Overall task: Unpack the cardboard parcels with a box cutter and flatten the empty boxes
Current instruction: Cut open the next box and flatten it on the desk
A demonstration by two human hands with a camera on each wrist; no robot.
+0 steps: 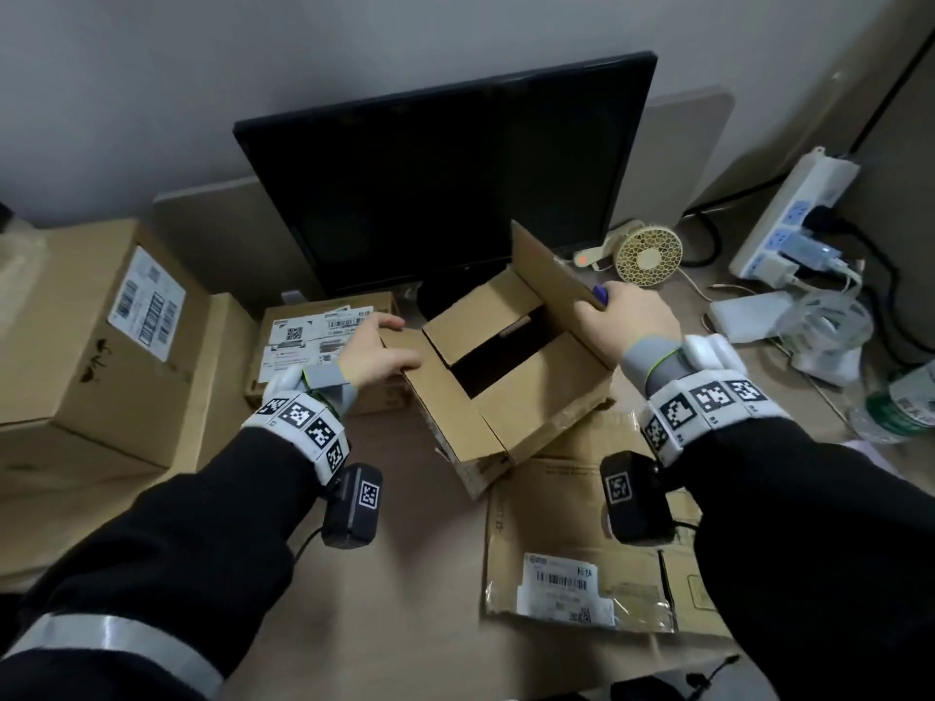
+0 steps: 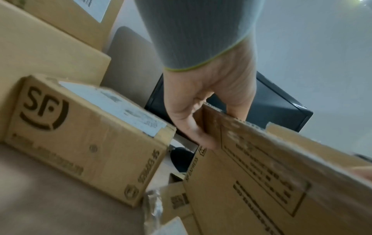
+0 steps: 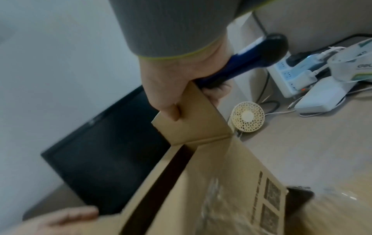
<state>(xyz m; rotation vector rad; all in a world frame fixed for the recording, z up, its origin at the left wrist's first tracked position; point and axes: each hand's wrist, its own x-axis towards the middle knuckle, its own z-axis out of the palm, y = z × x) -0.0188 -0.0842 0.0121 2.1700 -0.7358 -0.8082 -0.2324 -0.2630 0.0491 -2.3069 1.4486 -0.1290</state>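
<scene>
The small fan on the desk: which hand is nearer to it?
Right. The right hand grips the box flap just in front of the fan; the left hand holds the opposite flap, farther away.

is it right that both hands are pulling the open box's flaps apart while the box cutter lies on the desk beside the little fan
Not quite. The box cutter is not on the desk: the right hand holds it together with the flap, as the right wrist view shows. The rest stands: the left hand grips the opposite flap of the open box.
</scene>
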